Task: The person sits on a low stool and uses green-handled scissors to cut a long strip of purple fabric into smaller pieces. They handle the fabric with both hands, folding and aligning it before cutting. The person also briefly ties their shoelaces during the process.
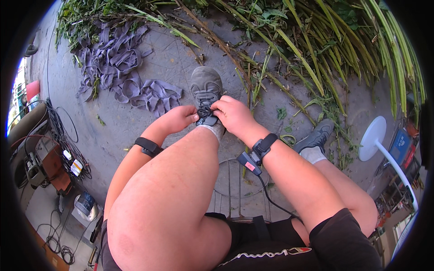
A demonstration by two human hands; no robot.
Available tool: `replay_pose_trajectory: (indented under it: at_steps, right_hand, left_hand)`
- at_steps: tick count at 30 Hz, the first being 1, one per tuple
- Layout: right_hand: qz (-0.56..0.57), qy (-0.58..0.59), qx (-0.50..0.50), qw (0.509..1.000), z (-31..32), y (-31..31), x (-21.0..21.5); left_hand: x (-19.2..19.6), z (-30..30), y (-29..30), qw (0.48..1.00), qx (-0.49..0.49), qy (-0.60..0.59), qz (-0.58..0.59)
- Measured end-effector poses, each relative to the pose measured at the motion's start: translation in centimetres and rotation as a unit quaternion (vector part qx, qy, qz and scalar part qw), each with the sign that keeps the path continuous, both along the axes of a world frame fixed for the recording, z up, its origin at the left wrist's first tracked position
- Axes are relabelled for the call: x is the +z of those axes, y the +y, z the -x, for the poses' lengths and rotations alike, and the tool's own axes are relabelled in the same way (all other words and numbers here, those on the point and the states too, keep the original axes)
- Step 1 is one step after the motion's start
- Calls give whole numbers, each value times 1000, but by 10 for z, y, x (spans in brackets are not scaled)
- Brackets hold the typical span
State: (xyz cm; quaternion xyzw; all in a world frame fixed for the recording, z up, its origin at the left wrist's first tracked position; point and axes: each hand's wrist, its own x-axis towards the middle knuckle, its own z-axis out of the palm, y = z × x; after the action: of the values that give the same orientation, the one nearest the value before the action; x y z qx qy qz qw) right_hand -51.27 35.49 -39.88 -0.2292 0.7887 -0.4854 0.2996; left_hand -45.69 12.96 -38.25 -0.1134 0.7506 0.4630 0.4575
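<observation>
Left hand (pixel 181 118): bent inward, thumb and finger pinched on the laces (pixel 205 109) of the left foot's grey shoe (pixel 206 80). Right hand (pixel 234 114): palm down, fingertips likewise pinched on the laces. Floor (pixel 166 58), grey, scuffed: cables (pixel 58 122) along the left edge, purple cloth strips (pixel 112 65) far left, green stalks (pixel 332 49) far right. Bare floor separates cables from cloth; a narrower gap separates cloth from shoe.

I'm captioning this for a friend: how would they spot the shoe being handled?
Start at the green stalks filling the upper right, then look down-left to the left hand and right hand, close together. The grey shoe there points its toe upward. Unlike the other shoe, farther right, it has both hands at its laces.
</observation>
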Motion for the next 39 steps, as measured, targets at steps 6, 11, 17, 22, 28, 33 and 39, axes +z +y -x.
replay_pose_trajectory:
  at_steps: [6, 11, 17, 22, 28, 33, 39]
  right_hand:
    - [-74, -17, -17, 997, -12, 11, -2]
    - [8, -182, -90, 979, -17, 19, -4]
    - [134, -477, -69, 866, -1, 23, 23]
    - [213, -560, -73, 798, 27, 29, 60]
    - [357, -577, -94, 729, 62, 14, 95]
    - [469, -561, -76, 678, 88, -3, 126]
    - [560, -492, -17, 666, 125, -10, 163]
  left_hand:
    - [-10, -18, 0, 960, 194, -150, -140]
    - [-3, -17, -1, 962, 192, -117, -154]
    - [-11, -13, -14, 931, 272, -124, -210]
    - [3, -2, -17, 916, 322, -129, -203]
    - [38, 26, -3, 971, 192, -33, -137]
    - [48, 44, 4, 983, 65, -11, -171]
    - [59, 43, -18, 992, 35, -11, -122]
